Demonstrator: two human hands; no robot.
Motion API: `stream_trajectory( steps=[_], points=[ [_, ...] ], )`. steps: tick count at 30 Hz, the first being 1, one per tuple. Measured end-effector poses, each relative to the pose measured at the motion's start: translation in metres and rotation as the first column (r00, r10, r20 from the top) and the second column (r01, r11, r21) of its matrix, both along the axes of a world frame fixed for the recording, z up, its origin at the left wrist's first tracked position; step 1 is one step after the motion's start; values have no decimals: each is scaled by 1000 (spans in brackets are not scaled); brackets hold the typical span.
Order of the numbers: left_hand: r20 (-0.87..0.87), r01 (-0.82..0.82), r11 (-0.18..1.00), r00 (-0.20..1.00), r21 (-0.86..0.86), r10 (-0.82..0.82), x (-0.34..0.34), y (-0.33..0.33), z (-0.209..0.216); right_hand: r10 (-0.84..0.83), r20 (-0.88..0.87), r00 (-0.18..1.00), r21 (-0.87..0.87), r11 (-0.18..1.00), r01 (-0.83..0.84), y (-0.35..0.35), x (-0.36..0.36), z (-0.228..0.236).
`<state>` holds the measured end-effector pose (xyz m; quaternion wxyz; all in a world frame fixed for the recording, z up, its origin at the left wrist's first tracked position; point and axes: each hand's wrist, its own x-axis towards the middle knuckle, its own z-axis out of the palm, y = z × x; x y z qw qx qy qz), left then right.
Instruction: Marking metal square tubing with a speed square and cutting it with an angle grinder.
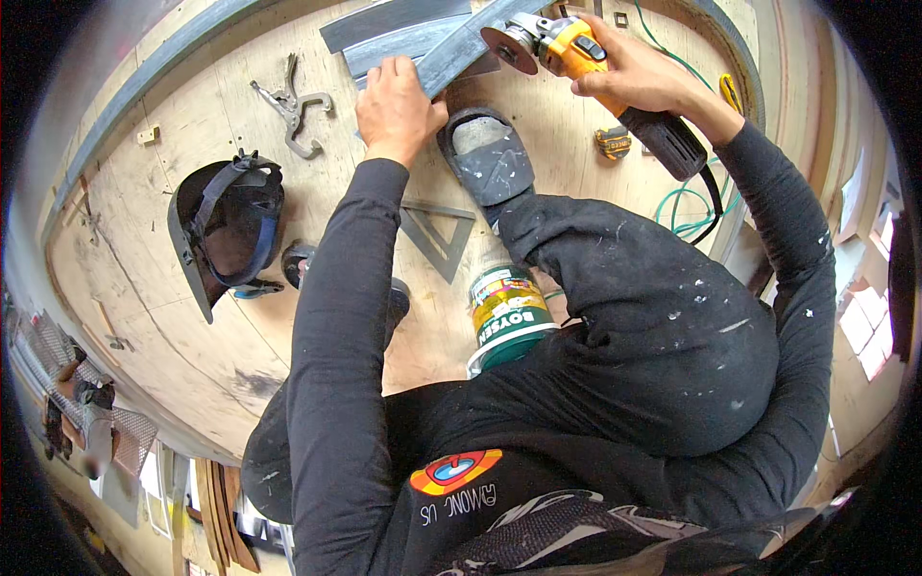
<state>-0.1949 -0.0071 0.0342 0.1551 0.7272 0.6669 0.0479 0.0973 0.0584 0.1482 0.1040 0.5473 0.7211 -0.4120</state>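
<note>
My left hand is closed around the lower end of a grey metal bar, which slants up to the right. In my right hand is a yellow-and-black angle grinder, gripped around its body. Its reddish-brown disc sits close beside the bar; I cannot tell whether they touch. Other grey metal pieces lie under and behind the bar. My foot in a grey, paint-spotted slipper rests just below the bar, between my hands.
On the plywood surface lie a locking clamp, a welding helmet, a triangular square and a yellow tape measure. A green-and-white paint bucket stands by my leg. The grinder's black cord hangs near a green hose. Another person is far left.
</note>
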Motion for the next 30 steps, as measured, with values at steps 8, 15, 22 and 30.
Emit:
stream_trajectory(
  steps=[8,15,22,30],
  points=[
    [5,0,999,1000,37,0,0,-1,-1,-15,87,996,-25,1000,17,-1,-3,4],
    [-6,-5,1000,1000,9,5,1,0,-3,-23,96,995,19,1000,21,-5,2,-6],
    [-15,-1,1000,1000,18,1,0,-1,0,-28,123,992,-43,999,33,-4,-4,1],
    [-17,-13,1000,1000,-9,13,2,0,2,-29,83,996,9,1000,29,-6,2,-6]
  ],
)
